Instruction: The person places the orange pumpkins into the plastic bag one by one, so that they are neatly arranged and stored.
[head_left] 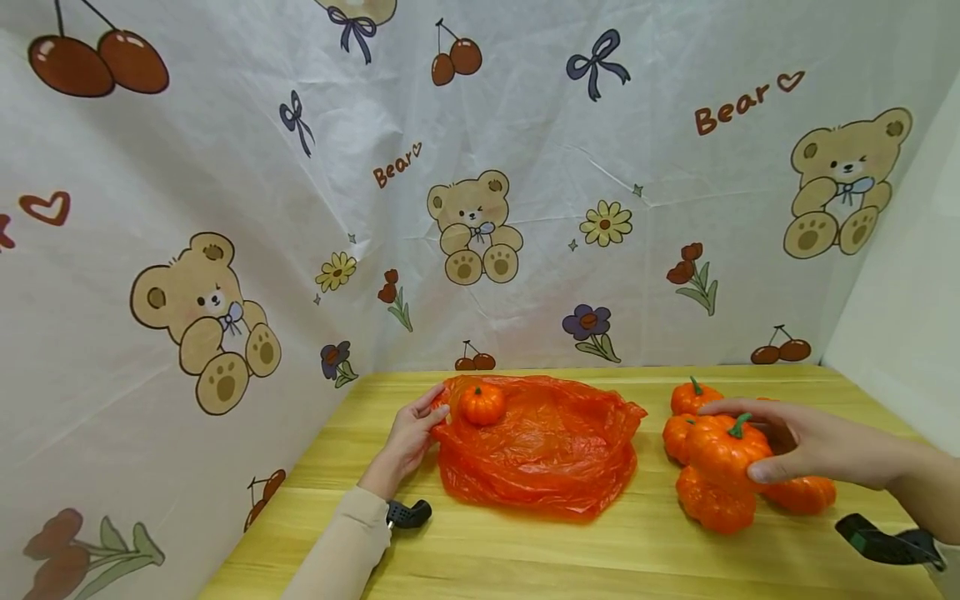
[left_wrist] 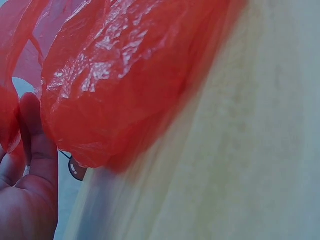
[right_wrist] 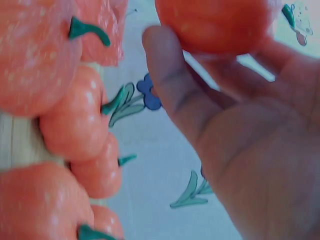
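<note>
Holding one bag [head_left: 536, 471] and one pumpkin [head_left: 722, 452] are two hands [head_left: 411, 432] [head_left: 821, 442].

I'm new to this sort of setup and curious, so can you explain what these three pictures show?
There's no robot here: a person works with two bare hands. The wide picture comes from a camera on the head, looking forward and down; the other two come from cameras on each wrist. On the wood-patterned table lies an open red-orange plastic bag with a small pumpkin in its mouth. The left hand holds the bag's edge. The right hand grips a larger pumpkin by several other pumpkins.
</note>
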